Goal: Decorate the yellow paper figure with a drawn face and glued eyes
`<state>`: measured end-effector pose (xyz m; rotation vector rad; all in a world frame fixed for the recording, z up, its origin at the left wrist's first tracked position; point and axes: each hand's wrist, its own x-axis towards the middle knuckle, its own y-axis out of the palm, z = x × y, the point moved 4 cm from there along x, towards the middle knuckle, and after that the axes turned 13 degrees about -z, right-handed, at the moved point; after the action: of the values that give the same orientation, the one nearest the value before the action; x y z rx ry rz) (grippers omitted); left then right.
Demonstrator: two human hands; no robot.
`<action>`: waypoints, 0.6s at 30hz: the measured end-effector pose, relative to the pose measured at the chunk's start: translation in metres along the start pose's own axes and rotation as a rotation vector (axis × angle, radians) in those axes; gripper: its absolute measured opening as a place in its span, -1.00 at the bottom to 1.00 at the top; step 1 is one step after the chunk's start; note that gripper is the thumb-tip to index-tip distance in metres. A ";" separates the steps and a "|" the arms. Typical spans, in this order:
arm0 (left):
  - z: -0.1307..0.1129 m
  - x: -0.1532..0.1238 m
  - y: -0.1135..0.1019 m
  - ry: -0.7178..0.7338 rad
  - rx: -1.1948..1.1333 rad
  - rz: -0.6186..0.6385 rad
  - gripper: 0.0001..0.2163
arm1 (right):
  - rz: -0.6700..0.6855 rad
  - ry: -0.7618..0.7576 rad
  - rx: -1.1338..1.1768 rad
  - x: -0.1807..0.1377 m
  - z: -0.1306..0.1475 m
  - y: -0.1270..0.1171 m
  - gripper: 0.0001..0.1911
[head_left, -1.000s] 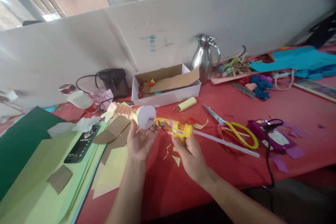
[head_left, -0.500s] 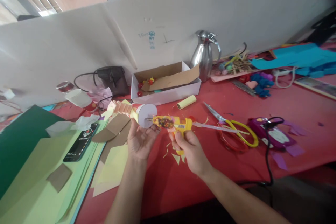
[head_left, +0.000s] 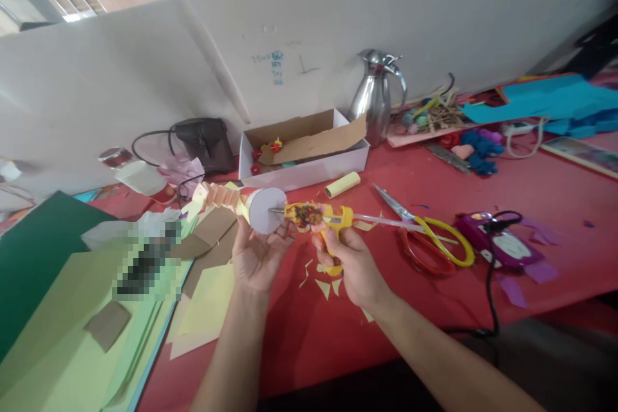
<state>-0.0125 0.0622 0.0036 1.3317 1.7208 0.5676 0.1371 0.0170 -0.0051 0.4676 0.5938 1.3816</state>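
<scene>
My right hand (head_left: 348, 262) is closed round the handle of a yellow glue gun (head_left: 318, 217), with a clear glue stick (head_left: 386, 221) sticking out of its back toward the right. The gun's metal tip touches the pale round end of a paper craft piece (head_left: 267, 209). My left hand (head_left: 258, 255) is palm up, fingers curled under that piece and holding it. A pink and yellow folded paper section (head_left: 219, 196) runs off the piece to the left.
On the red table (head_left: 434, 296) lie yellow-handled scissors (head_left: 429, 228), a purple device (head_left: 502, 241) with a black cord, a yellow paper roll (head_left: 342, 185), an open cardboard box (head_left: 304, 151), a steel jug (head_left: 375, 96), a black bag (head_left: 205, 141) and green paper sheets (head_left: 62, 328). A white partition (head_left: 309, 38) stands behind.
My right hand has turned the glue gun level and shifted its grip down onto the handle. The tip has come up against the round paper end. The view has dropped slightly.
</scene>
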 end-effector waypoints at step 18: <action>-0.001 -0.003 0.002 0.012 -0.011 0.002 -0.61 | 0.018 -0.021 -0.030 0.004 0.004 -0.002 -0.79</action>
<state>-0.0118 0.0600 0.0067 1.3248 1.7234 0.5862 0.1416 0.0207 -0.0044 0.4639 0.5528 1.3998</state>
